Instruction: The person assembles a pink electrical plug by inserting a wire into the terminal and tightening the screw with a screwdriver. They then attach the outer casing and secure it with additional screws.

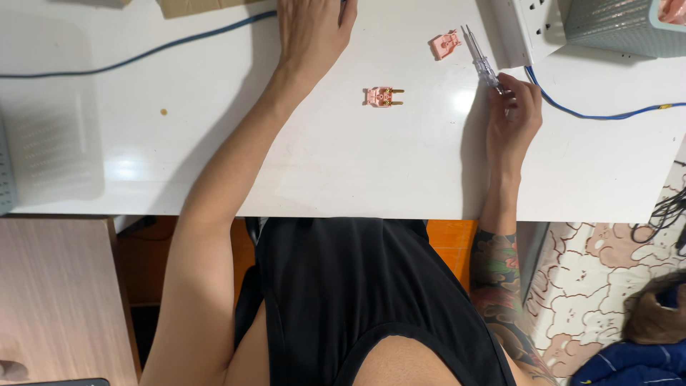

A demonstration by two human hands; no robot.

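Note:
My right hand (512,114) rests on the white table (286,164) and holds the handle end of a clear test screwdriver (480,61), whose tip points away from me. Just left of that tip lies a pink plug cover (444,44). A pink plug half with two brass pins (383,96) lies on the table between my hands. My left hand (312,28) reaches to the far side of the table, fingers partly out of view, near a blue cable (143,53); what it touches is hidden.
A white power strip (525,28) and a grey-green box (614,25) stand at the far right, with a blue wire (593,114) running right. A grey perforated object (6,171) sits at the left edge. A wooden surface (57,293) lies lower left.

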